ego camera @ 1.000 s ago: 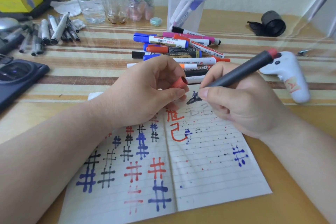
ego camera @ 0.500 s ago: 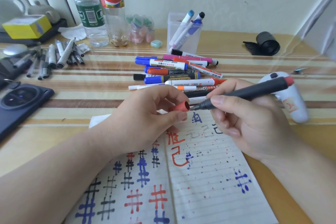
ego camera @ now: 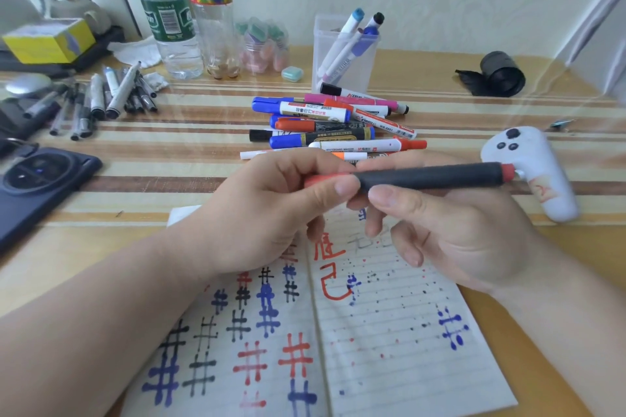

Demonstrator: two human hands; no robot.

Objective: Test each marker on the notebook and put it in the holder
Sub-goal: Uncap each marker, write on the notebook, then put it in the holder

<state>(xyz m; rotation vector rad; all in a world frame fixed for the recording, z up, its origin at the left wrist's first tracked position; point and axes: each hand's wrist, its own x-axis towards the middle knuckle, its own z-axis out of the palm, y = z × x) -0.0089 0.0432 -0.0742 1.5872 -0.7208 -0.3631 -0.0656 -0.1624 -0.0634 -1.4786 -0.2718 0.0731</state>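
Note:
A dark grey marker (ego camera: 430, 175) with a red end lies level above the open notebook (ego camera: 399, 332). My right hand (ego camera: 450, 223) grips its barrel. My left hand (ego camera: 271, 210) pinches the red cap (ego camera: 321, 179), which sits on the marker's tip. The notebook pages carry blue, black and red hash marks and ink spots. A pile of markers (ego camera: 332, 125) lies just beyond my hands. Behind it stands the clear holder (ego camera: 343, 54) with three markers in it.
A white controller (ego camera: 531, 169) lies right of my hands, a dark phone (ego camera: 37, 179) at the left. Grey pens (ego camera: 101, 98) are spread at the back left. Two bottles (ego camera: 189, 10), a small jar and a black roll (ego camera: 501, 74) stand along the back.
The marker tip has lifted off the page. Both hands rose and came together, and the red cap now covers the tip. The marker has turned level.

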